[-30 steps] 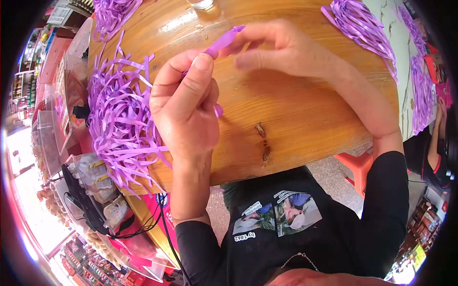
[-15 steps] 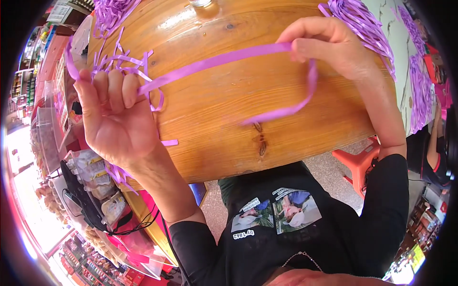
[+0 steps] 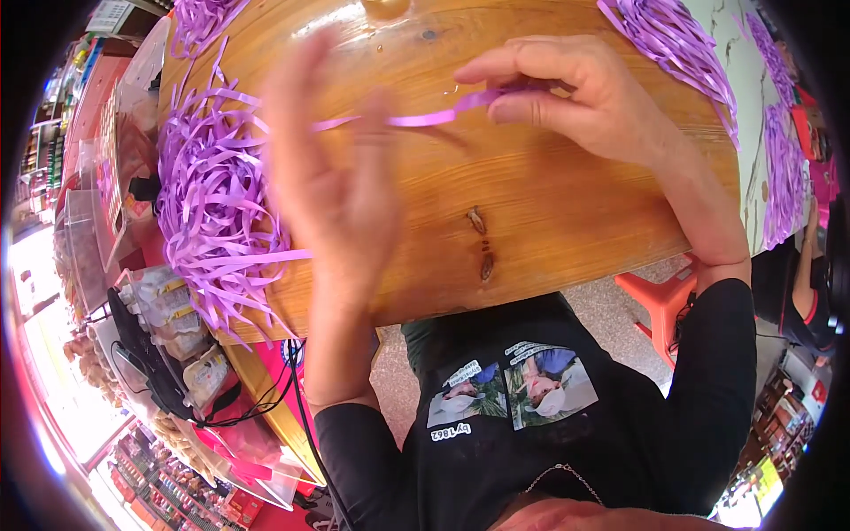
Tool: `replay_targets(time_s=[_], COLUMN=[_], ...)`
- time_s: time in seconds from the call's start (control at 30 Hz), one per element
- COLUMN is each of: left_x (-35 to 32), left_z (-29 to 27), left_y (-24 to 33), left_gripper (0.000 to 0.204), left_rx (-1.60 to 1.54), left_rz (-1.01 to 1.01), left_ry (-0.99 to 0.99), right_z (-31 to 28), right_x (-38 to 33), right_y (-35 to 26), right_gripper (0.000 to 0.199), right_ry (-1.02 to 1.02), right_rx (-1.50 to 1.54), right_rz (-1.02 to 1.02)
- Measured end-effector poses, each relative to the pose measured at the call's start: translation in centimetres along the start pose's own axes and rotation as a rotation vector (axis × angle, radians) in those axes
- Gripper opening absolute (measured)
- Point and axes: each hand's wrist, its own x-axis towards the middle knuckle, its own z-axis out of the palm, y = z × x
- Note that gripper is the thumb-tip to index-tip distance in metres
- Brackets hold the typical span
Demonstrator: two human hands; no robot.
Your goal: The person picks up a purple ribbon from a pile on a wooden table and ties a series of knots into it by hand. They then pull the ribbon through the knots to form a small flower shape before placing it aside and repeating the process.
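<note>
Over the wooden table (image 3: 567, 221), my right hand (image 3: 584, 97) pinches a narrow purple ribbon (image 3: 425, 119) between thumb and fingers. From that grip the ribbon runs left toward my left hand (image 3: 332, 195). Motion blurs the left hand; its fingers look raised, but whether they touch the ribbon I cannot tell. Just left of that hand lies a tangled heap of purple ribbon pieces (image 3: 208, 195) at the table's left side. One strand's end sticks out of the heap toward my left wrist.
Bundles of purple ribbon (image 3: 673, 57) lie at the far right, with more ribbon (image 3: 784, 177) on a white marbled surface. Another bundle (image 3: 202, 25) is at the far left. An orange-red stool (image 3: 660, 296) stands below the table's right edge. Black cables (image 3: 292, 389) hang at the lower left.
My left hand has moved right, blurred, uncovering the ribbon heap. My right hand has shifted slightly left and lower, and the ribbon's loose end no longer hangs below it.
</note>
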Motion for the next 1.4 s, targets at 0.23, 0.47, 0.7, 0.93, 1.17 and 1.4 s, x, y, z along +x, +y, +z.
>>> replay_targets(time_s=[0.23, 0.47, 0.7, 0.93, 1.17, 1.4], left_x=[-0.1, -1.5, -1.4, -0.4, -0.2, 1.4], left_z=[1.8, -1.4, -2.1, 3.2, 2.4, 2.4], left_y=[2.6, -1.5, -2.8, 1.2, 0.4, 0.2], left_gripper=[0.025, 0.004, 0.039, 0.028, 0.011, 0.019], left_rx=[-0.838, -0.170, 0.806, -0.601, -0.553, -0.038], left_rz=[-0.894, -0.430, 0.078, -0.547, -0.762, -0.121], left_ry=[-0.379, -0.174, -0.118, -0.241, -0.334, -0.358], right_z=[0.6, -1.8, -0.1, 1.0, -0.8, -1.4], right_x=[-0.2, -0.7, -0.4, 0.2, 0.1, -0.1], right_y=[-2.1, -1.1, 0.6, -0.3, 0.5, 1.0], right_gripper=[0.042, 0.024, 0.013, 0.020, 0.023, 0.019], right_ry=[0.148, 0.036, 0.043, 0.197, 0.192, 0.182], right_rx=[-0.374, -0.419, -0.246, -0.455, -0.545, -0.543], right_rz=[-0.248, -0.093, -0.065, -0.317, -0.302, -0.418])
